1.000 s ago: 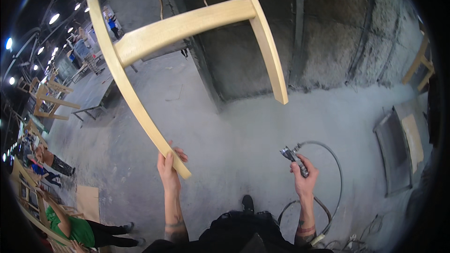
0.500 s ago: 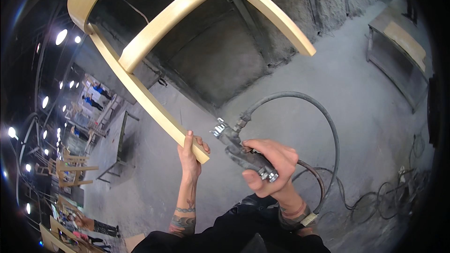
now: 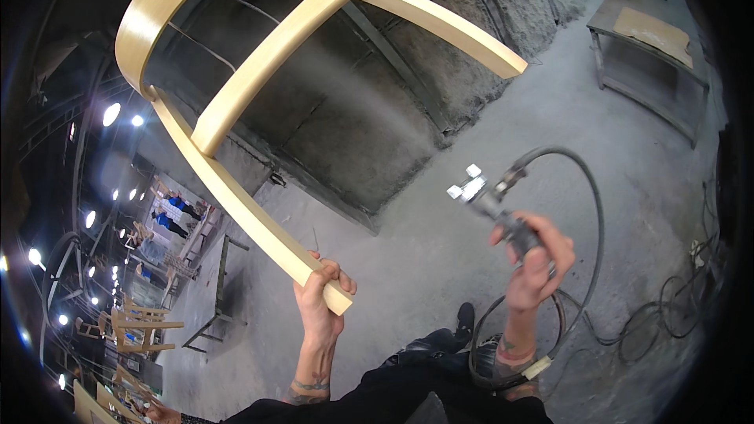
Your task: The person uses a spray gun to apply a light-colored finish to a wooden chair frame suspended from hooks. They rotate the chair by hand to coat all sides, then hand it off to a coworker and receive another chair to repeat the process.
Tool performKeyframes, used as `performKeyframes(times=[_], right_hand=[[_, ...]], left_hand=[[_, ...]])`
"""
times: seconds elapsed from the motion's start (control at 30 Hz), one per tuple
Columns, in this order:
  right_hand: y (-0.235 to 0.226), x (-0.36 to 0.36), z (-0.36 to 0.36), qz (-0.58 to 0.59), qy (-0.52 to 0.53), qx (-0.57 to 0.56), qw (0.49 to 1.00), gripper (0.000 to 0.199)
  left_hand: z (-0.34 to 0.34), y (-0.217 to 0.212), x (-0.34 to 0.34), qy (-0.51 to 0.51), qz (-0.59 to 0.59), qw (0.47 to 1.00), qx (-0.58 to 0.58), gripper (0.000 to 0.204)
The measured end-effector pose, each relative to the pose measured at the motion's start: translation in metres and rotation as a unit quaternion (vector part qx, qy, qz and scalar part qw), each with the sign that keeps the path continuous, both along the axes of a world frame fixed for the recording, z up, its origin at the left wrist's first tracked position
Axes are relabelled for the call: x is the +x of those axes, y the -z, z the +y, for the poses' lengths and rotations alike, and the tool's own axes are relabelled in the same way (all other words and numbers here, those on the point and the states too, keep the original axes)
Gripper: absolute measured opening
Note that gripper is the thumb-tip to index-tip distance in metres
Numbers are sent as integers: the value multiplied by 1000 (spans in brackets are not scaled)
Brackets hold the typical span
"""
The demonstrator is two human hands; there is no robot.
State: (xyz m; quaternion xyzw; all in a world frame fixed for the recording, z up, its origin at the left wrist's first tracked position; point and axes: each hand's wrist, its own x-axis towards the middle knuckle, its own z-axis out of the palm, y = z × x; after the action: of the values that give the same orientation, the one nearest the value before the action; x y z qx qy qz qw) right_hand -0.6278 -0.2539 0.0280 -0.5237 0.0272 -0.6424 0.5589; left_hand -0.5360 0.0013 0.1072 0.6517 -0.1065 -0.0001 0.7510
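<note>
A pale wooden chair frame (image 3: 247,196), with a curved back and a crossbar, hangs tilted from thin wires (image 3: 200,45) ahead of me. My left hand (image 3: 317,306) is closed around the near end of its long left leg. In my right hand (image 3: 542,255), to the right of that leg and apart from the wood, is a spray gun (image 3: 493,206). Its metal head points up and to the left, slightly blurred by motion. From the gun a dark hose (image 3: 600,212) loops right and down past my right wrist. Faint pale mist shows behind the frame.
Behind the chair frame stands a dark, dusty panel wall (image 3: 338,118). A table (image 3: 597,27) with a flat tan board is at the far right. Hose coils (image 3: 644,334) lie on the right floor. Left are a metal bench (image 3: 220,290), wooden chairs (image 3: 137,326) and distant people (image 3: 169,224).
My right hand has swung the spray gun right, away from the leg, and turned it. My left hand and the leg's near end have shifted slightly down. Mist now shows behind the frame.
</note>
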Motion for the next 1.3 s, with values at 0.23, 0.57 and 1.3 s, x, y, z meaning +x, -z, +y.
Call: performKeyframes(times=[0.23, 0.57, 1.3], right_hand=[[8, 6, -11, 3, 29, 48, 998, 55], [-3, 17, 12, -7, -208, 3, 978, 56], [-83, 132, -10, -207, -110, -31, 972, 50]], left_hand=[[0, 0, -2, -13, -11, 999, 30, 38], [4, 0, 3, -9, 5, 1000, 26, 39], [9, -1, -2, -6, 50, 999, -2, 42]])
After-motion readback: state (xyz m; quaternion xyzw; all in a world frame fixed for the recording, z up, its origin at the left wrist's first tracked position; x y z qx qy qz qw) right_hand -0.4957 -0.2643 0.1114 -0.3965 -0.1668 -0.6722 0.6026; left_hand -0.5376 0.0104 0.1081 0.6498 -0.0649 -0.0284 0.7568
